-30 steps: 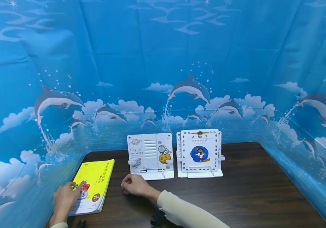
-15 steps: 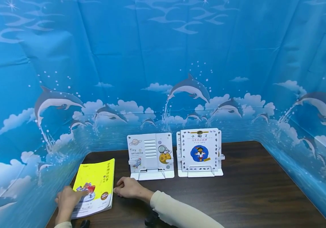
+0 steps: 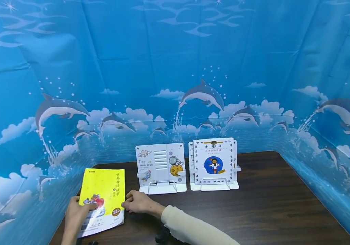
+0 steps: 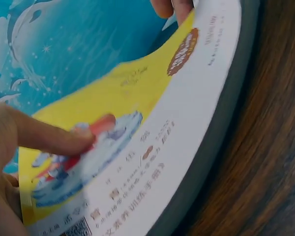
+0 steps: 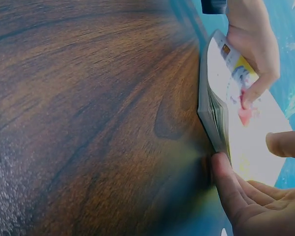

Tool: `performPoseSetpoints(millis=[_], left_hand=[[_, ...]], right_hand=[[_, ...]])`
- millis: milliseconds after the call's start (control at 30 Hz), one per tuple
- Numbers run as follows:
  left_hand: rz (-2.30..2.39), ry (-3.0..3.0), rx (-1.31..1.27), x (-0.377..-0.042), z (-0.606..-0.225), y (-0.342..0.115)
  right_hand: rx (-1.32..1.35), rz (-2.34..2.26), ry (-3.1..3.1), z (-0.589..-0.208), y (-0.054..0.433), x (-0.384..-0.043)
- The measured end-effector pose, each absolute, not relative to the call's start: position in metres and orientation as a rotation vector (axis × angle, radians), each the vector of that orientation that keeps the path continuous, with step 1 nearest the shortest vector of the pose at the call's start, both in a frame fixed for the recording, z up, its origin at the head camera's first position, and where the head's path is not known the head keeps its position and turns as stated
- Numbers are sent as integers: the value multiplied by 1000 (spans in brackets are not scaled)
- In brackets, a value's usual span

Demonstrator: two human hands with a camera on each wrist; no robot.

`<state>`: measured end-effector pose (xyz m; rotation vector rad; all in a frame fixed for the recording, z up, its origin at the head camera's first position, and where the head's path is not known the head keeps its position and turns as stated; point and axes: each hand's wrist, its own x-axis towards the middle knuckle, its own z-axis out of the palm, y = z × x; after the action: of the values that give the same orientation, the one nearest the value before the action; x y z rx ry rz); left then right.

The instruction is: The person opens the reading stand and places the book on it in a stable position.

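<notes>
A thick paperback book point(image 3: 105, 183) with a yellow and white cover and Chinese lettering is at the table's left side. My left hand point(image 3: 76, 214) grips its left edge, thumb point(image 4: 64, 137) pressed flat on the cover picture and the other fingers mostly hidden beneath. At the opposite edge is my right hand point(image 3: 141, 203), its fingers point(image 5: 226, 179) against the page edges and its thumb point(image 5: 282, 143) over the cover. The cover bows in the left wrist view, and the book's near side looks raised from the tabletop.
A white "Tiny universe" book stand point(image 3: 162, 166) with a wire front rest stands at the back middle. Beside it, a second stand point(image 3: 214, 187) holds a white picture book point(image 3: 214, 149) upright. A dolphin-printed blue curtain point(image 3: 175, 68) surrounds the dark wooden table point(image 3: 269, 204).
The book has slid right and turned more upright in view, with its near edge lifting. My left hand moved right with it, while my right hand came left to the book's right edge.
</notes>
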<state>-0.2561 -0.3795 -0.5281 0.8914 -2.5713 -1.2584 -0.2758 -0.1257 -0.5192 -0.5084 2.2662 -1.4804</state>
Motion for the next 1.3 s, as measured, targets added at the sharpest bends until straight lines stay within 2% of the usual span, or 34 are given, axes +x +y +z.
performPoseSetpoints(millis=[367,600,900,1300], left_hand=[[-1487,-2452,879,-253,-524,-373],[-1597,-2354,822,-255,-523,-364],[-1768,-2262,787,-255,-519,-356],[-2099,-2102,475,-254,-493,-333]], right_hand=[[-445,-1522,2157,-524,-119,-281],[-507,-1465,2326,-526,-118,-280],[-550,-1639,2170,-524,-105,-281],[-674,-1905,1949,-510,-66,-296]])
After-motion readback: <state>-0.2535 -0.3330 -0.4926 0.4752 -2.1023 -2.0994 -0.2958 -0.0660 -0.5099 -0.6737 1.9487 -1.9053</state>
